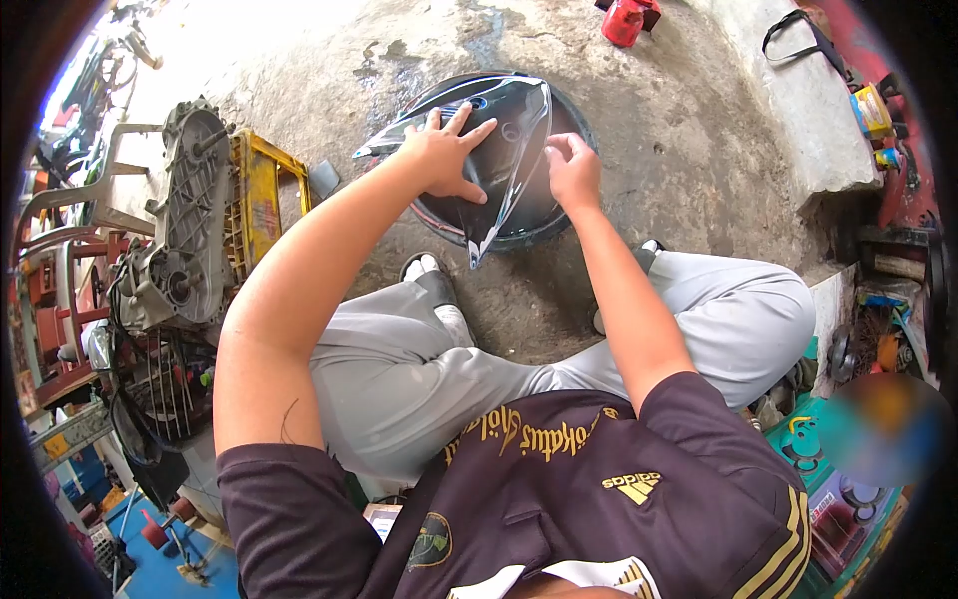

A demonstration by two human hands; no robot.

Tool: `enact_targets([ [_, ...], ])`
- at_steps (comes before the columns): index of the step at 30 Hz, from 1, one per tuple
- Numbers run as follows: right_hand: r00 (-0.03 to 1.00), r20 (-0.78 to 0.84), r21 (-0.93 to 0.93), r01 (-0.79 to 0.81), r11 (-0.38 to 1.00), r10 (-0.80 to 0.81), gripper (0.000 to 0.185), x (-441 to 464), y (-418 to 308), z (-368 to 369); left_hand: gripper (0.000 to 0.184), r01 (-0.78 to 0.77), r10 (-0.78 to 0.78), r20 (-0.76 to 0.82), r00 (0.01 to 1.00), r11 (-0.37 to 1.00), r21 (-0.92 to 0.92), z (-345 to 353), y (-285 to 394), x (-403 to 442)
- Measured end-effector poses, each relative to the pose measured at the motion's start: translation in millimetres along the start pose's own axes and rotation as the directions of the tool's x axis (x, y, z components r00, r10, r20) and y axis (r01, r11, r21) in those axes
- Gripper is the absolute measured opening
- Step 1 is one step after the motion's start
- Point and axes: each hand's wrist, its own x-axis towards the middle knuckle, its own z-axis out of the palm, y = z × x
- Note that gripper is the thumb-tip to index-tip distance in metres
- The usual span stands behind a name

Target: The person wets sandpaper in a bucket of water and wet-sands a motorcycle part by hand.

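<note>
A glossy dark, roughly triangular motorcycle body panel (512,160) with pale, pointed edges lies across a round black basin (539,237) on the floor before me. My left hand (444,155) rests on the panel's upper left part, fingers spread and palm down. Beside the panel's right edge, over the basin, is my right hand (576,178). Its fingers are bent in toward the thumb. What they hold, if anything, cannot be made out. The panel partly hides the inside of the basin.
A grey engine casing (190,200) and a yellow crate (257,190) stand at the left. A red object (627,20) sits on the wet concrete floor beyond the basin. A concrete ledge (798,120) runs along the right. My feet are close to the basin.
</note>
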Motion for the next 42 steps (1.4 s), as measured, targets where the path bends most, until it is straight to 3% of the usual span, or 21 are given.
enact_targets([
  [2,0.997,-0.06,-0.006,0.045,0.999,-0.045,0.01,3.2,3.6,2.9,0.124,-0.005,0.005,0.0,1.0,1.0,-0.023,5.2,-2.0,1.1],
  [7,0.983,-0.02,-0.059,0.183,0.981,-0.184,0.01,-4.3,1.0,-1.9,0.125,-0.02,0.02,-0.006,1.0,1.0,-0.016,1.0,-1.1,0.8],
  [10,0.992,-0.055,-0.057,0.113,0.992,-0.116,0.01,11.3,0.6,-0.8,0.125,-0.004,0.004,0.018,1.0,1.0,-0.017,-0.1,1.2,3.0],
  [15,0.98,-0.017,-0.053,0.198,0.979,-0.199,0.008,-0.9,5.3,-0.8,0.127,0.013,-0.012,0.033,0.999,0.999,-0.036,-1.3,0.2,1.9],
  [20,0.982,-0.038,-0.027,0.184,0.983,-0.184,0.008,11.2,13.4,2.6,0.127,0.031,-0.027,0.071,0.997,0.998,-0.047,-1.0,1.9,4.1],
  [23,0.942,-0.024,-0.115,0.331,0.937,-0.336,0.01,3.1,12.6,-0.1,0.127,0.032,-0.028,0.078,0.997,0.998,-0.049,-4.4,2.3,1.8],
  [28,0.966,-0.011,-0.044,0.258,0.965,-0.259,0.009,10.3,11.4,-0.1,0.129,0.006,-0.005,0.05,0.999,0.999,-0.033,-2.1,0.7,4.3],
  [30,0.944,-0.051,-0.106,0.321,0.941,-0.327,0.008,11.0,10.7,1.3,0.128,0.001,0.0,0.041,0.999,0.999,-0.039,5.5,-0.1,4.0],
  [31,0.921,0.003,-0.117,0.386,0.915,-0.389,0.007,5.2,10.1,-0.6,0.128,-0.001,0.001,0.013,1.0,0.999,-0.043,4.6,-1.7,4.6],
  [34,0.895,0.084,-0.123,0.445,0.887,-0.437,0.006,-10.1,5.9,-0.4,0.127,-0.003,0.004,0.006,1.0,0.999,-0.032,3.2,-3.3,-0.3],
  [42,0.872,0.0,-0.128,0.486,0.864,-0.49,0.006,49.7,-49.4,-35.1,0.125,0.007,-0.006,0.051,0.999,1.0,-0.027,-10.6,0.0,-1.9],
])
